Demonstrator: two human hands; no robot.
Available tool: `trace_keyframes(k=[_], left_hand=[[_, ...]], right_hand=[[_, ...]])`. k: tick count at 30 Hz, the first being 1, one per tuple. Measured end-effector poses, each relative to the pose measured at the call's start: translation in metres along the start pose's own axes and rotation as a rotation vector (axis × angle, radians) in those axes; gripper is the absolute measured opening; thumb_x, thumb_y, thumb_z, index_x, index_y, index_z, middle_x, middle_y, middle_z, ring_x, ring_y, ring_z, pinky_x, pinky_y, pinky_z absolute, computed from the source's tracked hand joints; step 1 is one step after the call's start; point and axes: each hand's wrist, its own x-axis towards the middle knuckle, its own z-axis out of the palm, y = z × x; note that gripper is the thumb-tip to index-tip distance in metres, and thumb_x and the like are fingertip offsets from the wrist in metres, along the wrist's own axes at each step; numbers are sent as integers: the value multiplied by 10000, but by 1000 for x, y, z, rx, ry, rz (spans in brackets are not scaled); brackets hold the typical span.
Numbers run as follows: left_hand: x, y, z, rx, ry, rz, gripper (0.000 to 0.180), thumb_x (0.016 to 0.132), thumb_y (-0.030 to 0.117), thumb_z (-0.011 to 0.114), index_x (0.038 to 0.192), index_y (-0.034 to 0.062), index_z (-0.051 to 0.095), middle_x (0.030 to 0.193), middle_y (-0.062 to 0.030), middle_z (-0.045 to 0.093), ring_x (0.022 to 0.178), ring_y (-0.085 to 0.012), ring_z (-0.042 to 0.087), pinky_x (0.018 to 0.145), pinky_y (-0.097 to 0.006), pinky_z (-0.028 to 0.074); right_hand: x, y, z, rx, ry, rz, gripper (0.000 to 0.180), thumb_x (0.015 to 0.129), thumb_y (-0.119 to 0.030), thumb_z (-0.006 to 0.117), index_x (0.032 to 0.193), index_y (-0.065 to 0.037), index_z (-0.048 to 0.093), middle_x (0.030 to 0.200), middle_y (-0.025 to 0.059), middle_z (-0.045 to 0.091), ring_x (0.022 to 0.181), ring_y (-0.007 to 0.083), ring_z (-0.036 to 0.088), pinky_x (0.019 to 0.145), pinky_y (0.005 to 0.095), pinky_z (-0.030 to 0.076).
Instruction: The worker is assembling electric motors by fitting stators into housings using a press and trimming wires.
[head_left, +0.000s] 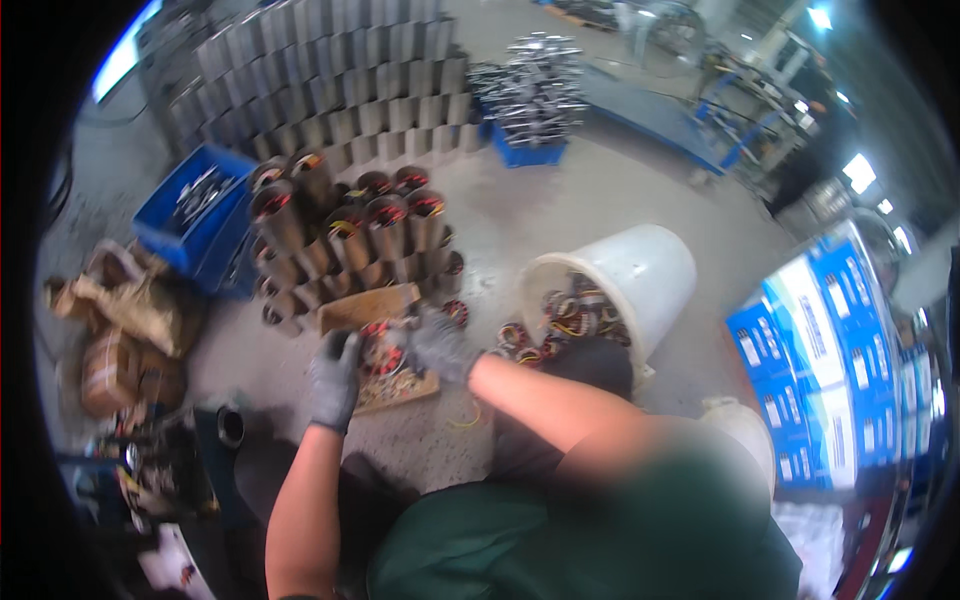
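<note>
Far away on the floor stands a big stack of grey metal tubes, many rows high. On the right sit blue and white boxes. A white bucket lies tipped on its side in the middle, and small wire coils spill out of its mouth. On the left is a blue crate with metal bits in it, and next to it some brown crumpled sacks. Between the crate and the bucket is a pile of motor cores, round metal tubes with red and yellow wire inside.

Near the person lies a flat wooden board on the floor. On it sits one wound coil piece, red and copper coloured, between the two hands. The left hand, in a grey glove, is curled and closed on the left side of the piece. The right hand, also gloved, is curled against its right side and grips it too.

The piece looks heavy and hard where it is metal. The thin wires look easy to bend or scratch. It seems best to hold it by the metal outside, not by the wire loops.
</note>
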Motion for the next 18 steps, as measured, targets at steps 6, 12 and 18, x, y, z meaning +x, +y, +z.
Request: trace_keyframes(k=[6,12,18], left_hand=[[2,4,-4,-549,-80,-357,370,1025,354,568,1277,86,605,1128,-57,687,971,-163,671,847,-346,546],[0,12,-11,-839,-224,-372,401,995,301,600,1314,58,583,1227,-70,661,1122,-189,636,972,-370,527],[3,17,-10,-829,-278,-295,508,931,242,707,1329,-4,510,1203,-121,639,1153,-219,619,1034,-395,501]], right_hand=[[-18,-28,-3,242,43,-27,177,928,-109,703,1050,-84,576,918,15,623,739,122,642,559,281,537],[-6,-17,-2,434,68,45,412,841,-172,749,1194,-76,559,1075,106,680,887,243,714,647,343,651],[3,-7,-12,661,-34,144,383,818,-91,706,1175,9,611,1101,163,688,945,296,716,724,423,663]])
